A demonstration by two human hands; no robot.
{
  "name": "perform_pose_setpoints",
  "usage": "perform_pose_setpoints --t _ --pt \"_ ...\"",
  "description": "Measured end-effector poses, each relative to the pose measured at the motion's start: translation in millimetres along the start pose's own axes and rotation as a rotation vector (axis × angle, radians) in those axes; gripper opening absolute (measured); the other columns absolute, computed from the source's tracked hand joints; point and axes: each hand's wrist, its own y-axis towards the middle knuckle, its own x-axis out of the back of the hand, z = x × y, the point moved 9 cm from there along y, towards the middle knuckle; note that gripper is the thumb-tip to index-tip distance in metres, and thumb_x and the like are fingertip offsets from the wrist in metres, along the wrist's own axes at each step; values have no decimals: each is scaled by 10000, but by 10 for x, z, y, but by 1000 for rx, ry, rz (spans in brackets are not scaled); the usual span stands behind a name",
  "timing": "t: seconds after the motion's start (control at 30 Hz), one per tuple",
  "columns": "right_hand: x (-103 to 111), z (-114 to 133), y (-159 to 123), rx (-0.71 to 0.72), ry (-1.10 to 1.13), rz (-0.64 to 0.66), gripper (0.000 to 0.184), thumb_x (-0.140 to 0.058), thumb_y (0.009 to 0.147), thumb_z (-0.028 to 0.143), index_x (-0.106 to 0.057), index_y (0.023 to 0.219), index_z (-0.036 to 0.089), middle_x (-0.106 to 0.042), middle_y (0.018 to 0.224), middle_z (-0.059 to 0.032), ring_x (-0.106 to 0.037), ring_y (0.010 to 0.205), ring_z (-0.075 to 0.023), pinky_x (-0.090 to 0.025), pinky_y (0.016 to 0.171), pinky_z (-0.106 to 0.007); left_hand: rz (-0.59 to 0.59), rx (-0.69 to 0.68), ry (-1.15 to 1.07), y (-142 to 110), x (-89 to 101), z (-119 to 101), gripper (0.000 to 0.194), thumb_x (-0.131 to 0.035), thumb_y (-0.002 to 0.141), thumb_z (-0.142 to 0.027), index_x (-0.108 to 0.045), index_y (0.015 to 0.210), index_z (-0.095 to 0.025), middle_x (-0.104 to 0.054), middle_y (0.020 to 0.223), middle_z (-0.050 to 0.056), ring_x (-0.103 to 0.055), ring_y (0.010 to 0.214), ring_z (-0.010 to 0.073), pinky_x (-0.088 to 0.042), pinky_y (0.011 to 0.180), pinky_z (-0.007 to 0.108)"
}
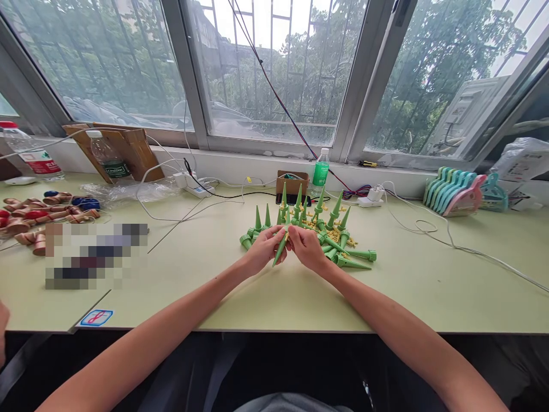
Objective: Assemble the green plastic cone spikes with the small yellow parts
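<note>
My left hand [265,249] is closed round a green plastic plant-watering spike [279,253], its point tilted down toward me. Close against it, my right hand [307,247] pinches at the upper part of the same spike, where a bit of yellow shows between the fingertips. The fingers hide most of that spot. Just beyond my hands, several like green spikes [335,210] stand point up, some with yellow side pieces. More spikes [354,263] lie on their sides to the right. Small yellow pieces [333,234] are heaped among them.
A small cardboard box [292,181] and a green-labelled bottle [321,169] stand behind the spikes. White cables [437,229] cross the pale table [429,292]. Colourful hangers [454,193] are at the right, wooden pieces [40,214] at the left. Part of another person's hand [3,323] shows at the left edge.
</note>
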Motion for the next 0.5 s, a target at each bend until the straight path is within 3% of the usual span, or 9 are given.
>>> perform_pose_setpoints --t 0.3,0.5 --pt "0 -8 2 -8 -12 -9 541 -266 982 552 -451 613 201 -550 562 -4 -482 509 -112 -366 557 -247 -24 7 3 7 15 11 378 -629 815 -517 -530 914 -166 -596 678 -5 -501 426 68 -375 383 194" --pt "204 -61 20 -28 -172 -178 443 -288 995 475 -366 644 216 -425 520 32 -361 462 -111 -277 515 -260 -168 -76 231 3 134 -34 405 -582 827 -561 -514 976 -191 -609 653 -9 -468 393 79 -322 351 199"
